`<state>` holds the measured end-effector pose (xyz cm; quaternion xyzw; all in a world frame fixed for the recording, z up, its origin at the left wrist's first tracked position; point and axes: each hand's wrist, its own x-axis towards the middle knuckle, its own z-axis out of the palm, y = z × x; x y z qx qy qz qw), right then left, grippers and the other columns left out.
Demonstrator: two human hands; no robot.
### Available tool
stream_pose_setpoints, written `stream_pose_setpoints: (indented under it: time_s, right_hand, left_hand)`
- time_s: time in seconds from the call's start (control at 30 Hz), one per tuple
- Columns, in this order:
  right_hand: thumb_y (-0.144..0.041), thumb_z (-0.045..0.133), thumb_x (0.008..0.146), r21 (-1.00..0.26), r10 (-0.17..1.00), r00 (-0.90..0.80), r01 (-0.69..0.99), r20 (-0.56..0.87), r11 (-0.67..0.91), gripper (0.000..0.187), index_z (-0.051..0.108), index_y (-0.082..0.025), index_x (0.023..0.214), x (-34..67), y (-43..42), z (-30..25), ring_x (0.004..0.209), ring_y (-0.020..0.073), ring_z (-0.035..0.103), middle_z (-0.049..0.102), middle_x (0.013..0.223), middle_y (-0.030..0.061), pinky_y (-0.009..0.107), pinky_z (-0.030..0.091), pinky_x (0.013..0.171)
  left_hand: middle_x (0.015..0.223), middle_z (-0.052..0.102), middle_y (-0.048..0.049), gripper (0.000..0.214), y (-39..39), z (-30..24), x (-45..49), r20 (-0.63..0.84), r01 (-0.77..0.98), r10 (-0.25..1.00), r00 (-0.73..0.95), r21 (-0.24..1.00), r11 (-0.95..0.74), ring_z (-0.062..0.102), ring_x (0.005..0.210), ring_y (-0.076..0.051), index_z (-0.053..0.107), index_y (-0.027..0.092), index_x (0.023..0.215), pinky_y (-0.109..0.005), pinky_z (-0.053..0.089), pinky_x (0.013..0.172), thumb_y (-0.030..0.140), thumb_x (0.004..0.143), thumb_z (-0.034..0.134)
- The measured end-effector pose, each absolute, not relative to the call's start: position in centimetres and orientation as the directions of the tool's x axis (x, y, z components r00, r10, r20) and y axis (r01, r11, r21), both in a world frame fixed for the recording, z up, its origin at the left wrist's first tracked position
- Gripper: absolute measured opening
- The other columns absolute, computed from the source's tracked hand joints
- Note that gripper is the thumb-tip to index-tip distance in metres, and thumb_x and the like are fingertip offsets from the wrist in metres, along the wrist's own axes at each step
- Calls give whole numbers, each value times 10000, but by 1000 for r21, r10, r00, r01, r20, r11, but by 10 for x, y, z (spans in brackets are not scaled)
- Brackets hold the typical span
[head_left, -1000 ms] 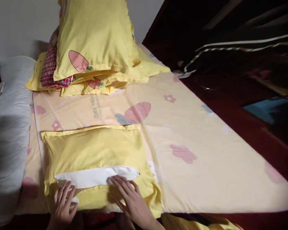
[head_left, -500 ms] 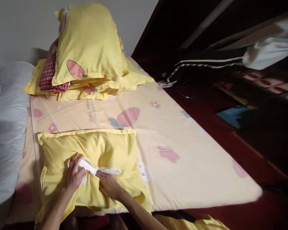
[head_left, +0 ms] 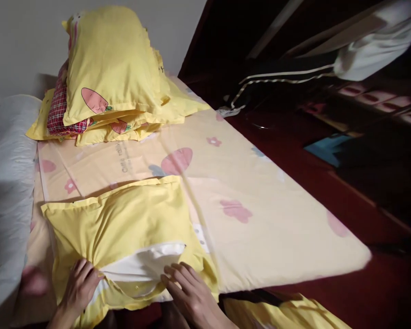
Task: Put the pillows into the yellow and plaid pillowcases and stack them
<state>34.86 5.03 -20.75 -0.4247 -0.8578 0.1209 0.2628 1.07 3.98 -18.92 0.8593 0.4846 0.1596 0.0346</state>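
A yellow pillowcase (head_left: pixel 133 214) lies at the near edge of the bed, its opening spread wide. Through the gap shows a white pillow (head_left: pixel 137 262). My left hand (head_left: pixel 80 288) is closed on the pillowcase at the left end of the opening, the cloth bunching around it. At the right end, my right hand (head_left: pixel 192 290) has its fingers curled over the lower edge of the opening; the thumb is mostly hidden.
Stacked at the far end are yellow pillows (head_left: pixel 113 64) and a red checked pillow (head_left: pixel 56 109). A long grey-white cushion (head_left: pixel 8 183) runs along the bed's left side. The patterned bedsheet (head_left: pixel 277 237) reaches the right edge. Yellow cloth (head_left: pixel 281 313) hangs below the near edge.
My hands have moved apart and toward me. The opening has been pulled wider, baring more of the white pillow, and the pillowcase's far edge now slants. The view has shifted slightly.
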Motion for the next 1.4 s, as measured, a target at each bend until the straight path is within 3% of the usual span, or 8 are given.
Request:
stream_pose_setpoints:
  time_s: [0.17, 0.33, 0.47, 0.63, 0.87, 1.0, 1.23, 1.4]
  right_hand:
    - [-197, 429, 964, -416, 879, -447, 777, 164, 472, 270, 658, -207, 822, 339, 102, -236, 1396, 326, 349, 498, 1466, 117, 515, 329, 998]
    - [-238, 437, 972, -511, 883, -467, 748, 47, 423, 279, 663, -197, 815, 314, 136, -270, 1058, 255, 556, 665, 1144, 111, 449, 353, 937]
    - [-267, 436, 965, -519, 789, -600, 637, 131, 570, 248, 637, -195, 840, 314, 121, -269, 889, 222, 509, 635, 949, 93, 388, 365, 853]
    - [-242, 423, 970, -447, 735, -678, 653, 17, 612, 230, 596, -183, 830, 318, 98, -275, 824, 207, 504, 621, 900, 72, 357, 366, 767]
    - [-157, 381, 966, -352, 675, -673, 579, 304, 735, 257, 568, -199, 793, 355, 120, -184, 739, 189, 468, 562, 772, 55, 328, 367, 685]
    - [-176, 401, 947, -301, 658, -574, 598, 487, 743, 224, 567, -202, 799, 355, 95, -171, 786, 204, 496, 621, 940, 112, 347, 402, 688]
    - [-157, 479, 914, -475, 821, -557, 692, 127, 543, 158, 631, -199, 927, 300, 57, -263, 1014, 246, 596, 671, 1123, 114, 405, 492, 892]
    - [-199, 473, 922, -533, 822, -555, 660, 131, 530, 201, 646, -204, 1024, 323, 42, -242, 1169, 288, 568, 585, 1356, 144, 452, 476, 930]
  left_hand:
    - [779, 563, -11, 152, 27, -209, 17, 178, 824, 874, 453, 291, -486, 553, 730, -144, 568, 202, 836, -257, 447, 676, 163, 951, 474]
    - [957, 641, -81, 241, 12, -248, 20, 269, 981, 954, 135, 100, -167, 608, 874, -217, 590, 180, 1016, -342, 472, 748, 390, 962, 485]
    - [1057, 657, -129, 315, -12, -266, 28, 297, 996, 952, -67, -34, 81, 589, 1008, -324, 585, 169, 1080, -464, 444, 813, 439, 933, 515]
    - [781, 640, -44, 210, -22, -276, 24, 324, 978, 937, 134, 109, -177, 615, 801, -209, 573, 202, 845, -337, 490, 765, 88, 901, 406]
    - [817, 637, -88, 85, 13, -193, -49, 532, 855, 689, 492, -147, -498, 612, 824, -223, 616, 179, 867, -328, 488, 765, 261, 891, 615]
    - [766, 597, -63, 109, 31, -156, -60, 534, 897, 741, 407, -83, -434, 546, 750, -212, 625, 195, 845, -353, 428, 706, 282, 905, 596]
    - [763, 589, 2, 156, 27, -222, -53, 6, 926, 933, 359, 121, -357, 543, 764, -173, 587, 228, 759, -292, 437, 694, 156, 891, 547]
    - [962, 629, -71, 148, 3, -227, -43, 142, 971, 973, 181, 133, -200, 592, 914, -217, 608, 200, 1013, -345, 490, 800, 230, 925, 493]
